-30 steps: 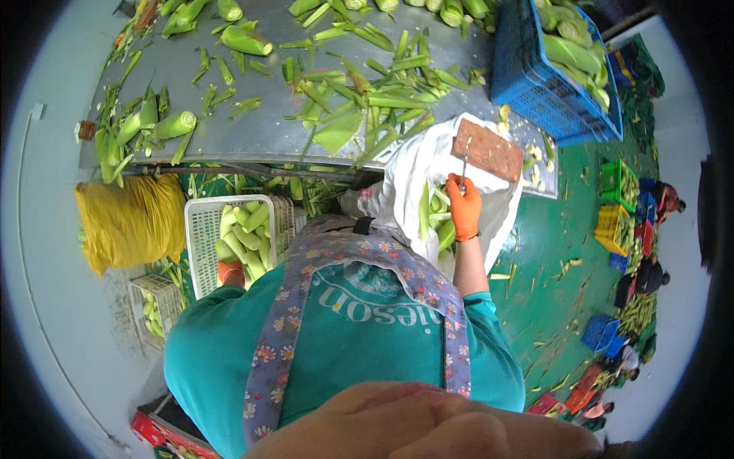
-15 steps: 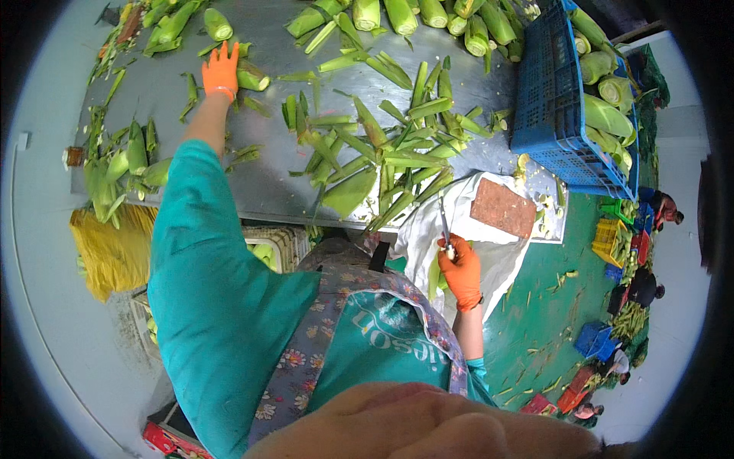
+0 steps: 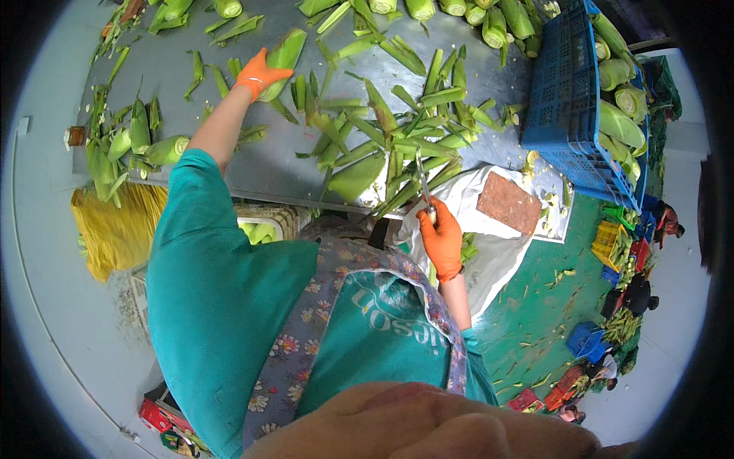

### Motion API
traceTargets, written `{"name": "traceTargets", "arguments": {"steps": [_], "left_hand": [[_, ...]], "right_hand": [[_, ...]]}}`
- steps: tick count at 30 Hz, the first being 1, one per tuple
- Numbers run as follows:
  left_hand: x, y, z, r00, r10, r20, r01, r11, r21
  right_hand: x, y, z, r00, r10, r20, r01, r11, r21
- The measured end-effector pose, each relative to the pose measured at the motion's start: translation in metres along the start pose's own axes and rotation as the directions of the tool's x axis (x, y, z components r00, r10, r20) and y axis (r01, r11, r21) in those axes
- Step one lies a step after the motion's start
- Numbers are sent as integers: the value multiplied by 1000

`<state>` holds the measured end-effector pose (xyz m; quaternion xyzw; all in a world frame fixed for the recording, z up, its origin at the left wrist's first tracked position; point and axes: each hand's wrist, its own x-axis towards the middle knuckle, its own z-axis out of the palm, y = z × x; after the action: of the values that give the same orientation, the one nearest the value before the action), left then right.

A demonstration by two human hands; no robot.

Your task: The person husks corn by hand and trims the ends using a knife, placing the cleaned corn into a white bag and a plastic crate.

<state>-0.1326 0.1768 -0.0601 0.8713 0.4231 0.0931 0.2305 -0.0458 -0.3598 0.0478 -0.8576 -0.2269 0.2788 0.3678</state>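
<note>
My left hand (image 3: 260, 74), in an orange glove, is closed round an ear of corn (image 3: 286, 57) in green husk, held over the metal table at the left. My right hand (image 3: 441, 240), also gloved in orange, grips a knife (image 3: 423, 180) by its handle near the table's front edge. The blade points away from me, over loose husk leaves. Between the hands lies a spread pile of cut corn husks (image 3: 367, 145). A brown block (image 3: 508, 201) rests on a white sack (image 3: 466, 222) just right of the knife.
A blue crate (image 3: 562, 115) full of unpeeled corn stands at the table's right end. More ears (image 3: 495, 27) line the far edge, and others (image 3: 164, 150) lie at the left. A yellow sack (image 3: 115, 226) hangs at front left. People and crates (image 3: 589, 342) are farther right.
My left hand has picked up an ear from the table and brought it toward me and to the right. My right hand has moved slightly left and forward with the knife.
</note>
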Motion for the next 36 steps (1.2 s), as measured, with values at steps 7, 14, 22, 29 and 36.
{"name": "traceTargets", "arguments": {"steps": [7,14,22,29,36], "left_hand": [[-114,126,26,713,314,627,698,-230,-678],[-252,254,49,585,614,530,804,-351,-480],[-354,303,43,676,427,601,641,63,-765],[-381,309,46,386,637,667,918,-193,-347],[-385,301,34,288,603,744,913,60,-403]], "right_hand": [[0,-48,9,896,-434,-99,417,896,-152],[-51,-26,-4,878,-478,-37,435,827,-357],[-121,13,-38,884,-418,-211,366,898,-243],[-148,44,-52,856,-437,-277,462,887,29],[-153,65,-70,913,-247,-326,352,880,319]]}}
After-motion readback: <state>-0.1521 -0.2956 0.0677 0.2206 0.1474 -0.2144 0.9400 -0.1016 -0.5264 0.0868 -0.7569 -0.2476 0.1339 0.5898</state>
